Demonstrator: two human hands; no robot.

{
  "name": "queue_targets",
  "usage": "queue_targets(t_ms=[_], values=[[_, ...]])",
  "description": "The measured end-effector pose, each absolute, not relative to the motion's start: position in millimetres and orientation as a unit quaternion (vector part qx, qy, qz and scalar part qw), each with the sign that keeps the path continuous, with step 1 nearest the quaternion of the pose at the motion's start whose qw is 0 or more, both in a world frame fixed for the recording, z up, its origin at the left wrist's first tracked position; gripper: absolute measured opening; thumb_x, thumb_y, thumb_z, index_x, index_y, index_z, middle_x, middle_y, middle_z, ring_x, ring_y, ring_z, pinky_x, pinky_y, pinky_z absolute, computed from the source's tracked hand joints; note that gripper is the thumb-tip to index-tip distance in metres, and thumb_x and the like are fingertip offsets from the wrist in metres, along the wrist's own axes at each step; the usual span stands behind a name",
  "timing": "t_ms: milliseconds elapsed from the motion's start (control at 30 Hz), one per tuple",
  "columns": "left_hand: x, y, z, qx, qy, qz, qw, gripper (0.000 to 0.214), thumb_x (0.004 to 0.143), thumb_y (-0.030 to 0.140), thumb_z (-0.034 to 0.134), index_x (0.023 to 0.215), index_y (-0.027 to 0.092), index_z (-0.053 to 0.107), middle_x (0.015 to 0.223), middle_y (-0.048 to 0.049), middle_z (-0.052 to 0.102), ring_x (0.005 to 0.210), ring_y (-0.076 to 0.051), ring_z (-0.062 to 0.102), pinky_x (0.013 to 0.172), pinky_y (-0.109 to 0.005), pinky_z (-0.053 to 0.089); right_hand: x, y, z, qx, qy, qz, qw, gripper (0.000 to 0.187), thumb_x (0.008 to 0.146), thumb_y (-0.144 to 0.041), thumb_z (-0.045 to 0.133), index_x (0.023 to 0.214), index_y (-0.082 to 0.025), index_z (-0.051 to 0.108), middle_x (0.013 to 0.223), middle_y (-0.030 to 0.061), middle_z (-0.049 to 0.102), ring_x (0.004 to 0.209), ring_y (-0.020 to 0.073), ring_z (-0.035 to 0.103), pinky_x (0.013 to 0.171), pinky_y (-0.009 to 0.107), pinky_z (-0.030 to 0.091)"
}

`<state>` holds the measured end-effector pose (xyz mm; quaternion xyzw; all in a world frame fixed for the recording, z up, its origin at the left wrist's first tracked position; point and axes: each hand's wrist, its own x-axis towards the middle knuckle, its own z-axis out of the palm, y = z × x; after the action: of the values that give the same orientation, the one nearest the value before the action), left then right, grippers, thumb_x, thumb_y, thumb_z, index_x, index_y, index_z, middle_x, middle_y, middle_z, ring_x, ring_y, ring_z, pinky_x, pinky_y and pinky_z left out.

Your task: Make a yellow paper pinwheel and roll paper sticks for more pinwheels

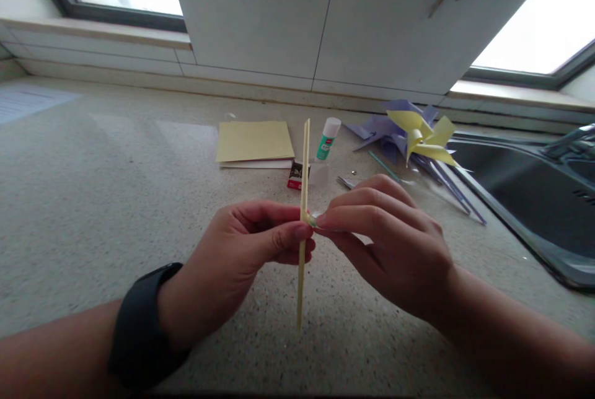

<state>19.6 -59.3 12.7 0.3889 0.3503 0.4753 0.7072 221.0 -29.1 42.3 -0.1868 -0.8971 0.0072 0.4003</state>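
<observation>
My left hand (242, 256) pinches a flat yellow paper piece (304, 170) seen edge-on, held upright above the speckled countertop (93, 201). My right hand (385, 244) meets it from the right, with fingertips pinched on a small greenish thing (312, 220) at the paper's middle. What that small thing is I cannot make out. A black watch (139, 324) sits on my left wrist.
Behind my hands lie a stack of yellow paper (253, 142), a glue stick (328, 137), a small red box (295, 176) and a thin green straw (383, 166). Yellow and purple paper pinwheels (418, 135) rest near a dark sink (534, 194) at the right.
</observation>
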Motion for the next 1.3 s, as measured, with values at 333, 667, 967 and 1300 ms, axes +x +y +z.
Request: queue_targets(t_ms=[333, 667, 967, 1300], values=[[19.9, -60.7, 13.5, 0.369, 0.365, 0.487, 0.703, 0.006, 0.079, 0.022, 0.084, 0.081, 0.021, 0.078, 0.074, 0.0014, 0.078, 0.067, -0.010, 0.072, 0.067, -0.017, 0.059, 225.1, -28.7, 38.6, -0.208, -0.872, 0.078, 0.437, 0.023, 0.086, -0.008, 0.070, 0.102, -0.021, 0.059, 0.089, 0.0021, 0.069, 0.081, 0.0166, 0.060, 0.072, 0.034, 0.052], [19.3, -61.1, 12.1, 0.381, 0.375, 0.480, 0.696, 0.006, 0.079, 0.019, 0.083, 0.082, 0.022, 0.078, 0.074, 0.0016, 0.078, 0.067, -0.010, 0.072, 0.065, -0.017, 0.058, 222.7, -33.8, 48.5, -0.197, -0.894, -0.016, 0.402, 0.018, 0.089, -0.012, 0.070, 0.102, -0.024, 0.067, 0.088, 0.0012, 0.073, 0.079, 0.0178, 0.061, 0.070, 0.035, 0.049], [19.9, -61.3, 11.9, 0.392, 0.389, 0.484, 0.679, 0.006, 0.079, 0.021, 0.084, 0.082, 0.022, 0.079, 0.074, 0.0011, 0.078, 0.067, -0.011, 0.072, 0.065, -0.018, 0.057, 224.0, -33.6, 48.7, -0.191, -0.897, -0.014, 0.399, 0.020, 0.089, -0.012, 0.071, 0.106, -0.022, 0.068, 0.090, 0.0016, 0.076, 0.082, 0.0175, 0.063, 0.073, 0.035, 0.051], [19.9, -62.3, 14.2, 0.408, 0.398, 0.480, 0.667, 0.007, 0.079, 0.024, 0.083, 0.085, 0.022, 0.081, 0.077, -0.0010, 0.078, 0.068, -0.012, 0.072, 0.067, -0.021, 0.059, 224.2, -32.9, 45.4, -0.209, -0.888, 0.004, 0.410, 0.018, 0.088, -0.015, 0.072, 0.103, -0.025, 0.067, 0.089, 0.0022, 0.076, 0.080, 0.0196, 0.065, 0.072, 0.037, 0.054]])
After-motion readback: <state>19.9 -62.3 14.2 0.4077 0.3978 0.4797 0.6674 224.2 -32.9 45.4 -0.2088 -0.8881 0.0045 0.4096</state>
